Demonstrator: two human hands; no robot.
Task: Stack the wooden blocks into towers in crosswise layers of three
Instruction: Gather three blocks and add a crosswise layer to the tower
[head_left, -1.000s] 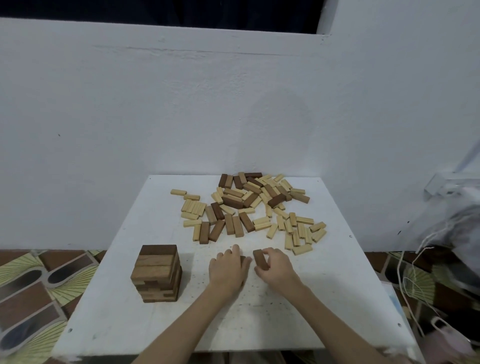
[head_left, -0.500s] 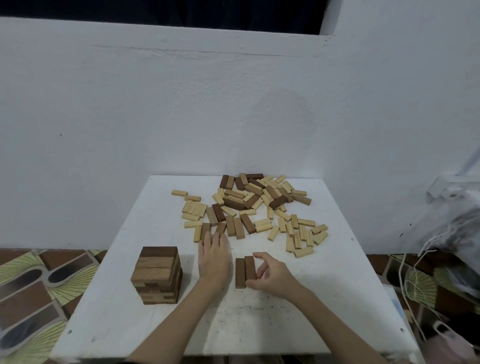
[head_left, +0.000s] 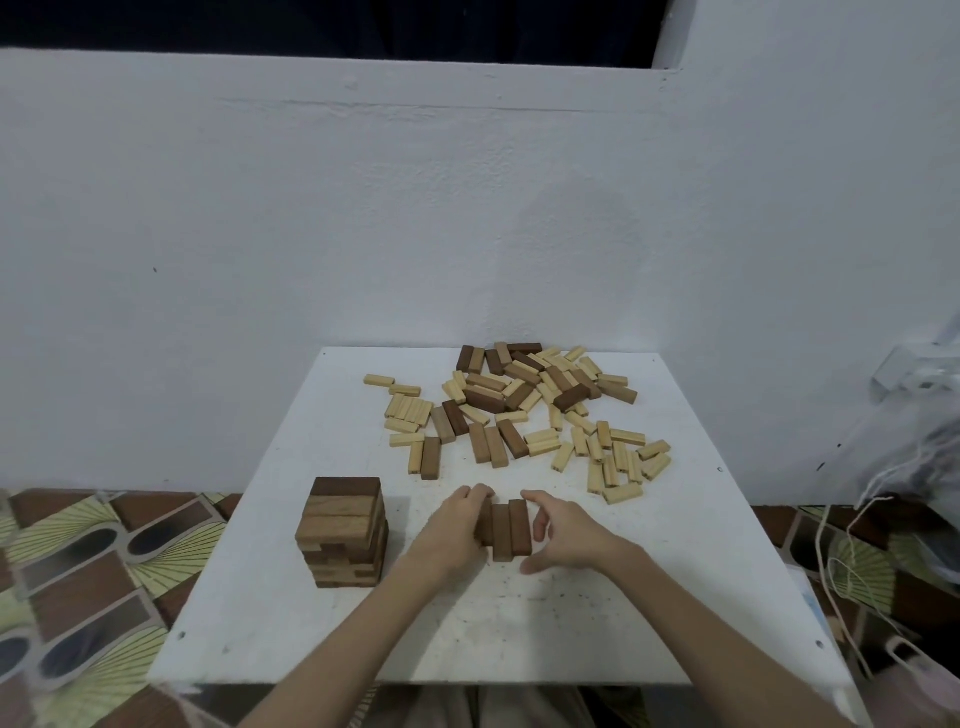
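Note:
A row of three dark wooden blocks (head_left: 510, 527) lies side by side near the middle of the white table (head_left: 291, 499). My left hand (head_left: 454, 525) grips the leftmost block of the row, its fingers curled over it and hiding most of it. My right hand (head_left: 569, 535) arches beside the row's right side, index fingertip at the far end of the right block, thumb low near its front end. A finished tower (head_left: 344, 532) of crosswise brown layers stands at the left. A loose pile of dark and pale blocks (head_left: 524, 410) covers the far half.
The table's back edge meets a white wall (head_left: 467, 234). Patterned floor tiles (head_left: 78, 571) show at the left. A plastic bag and white cords (head_left: 904, 499) hang off the right side.
My left hand came back from the pile with a third dark block and set it against the left of the two lying there. My right hand loosened its hold on the right block.

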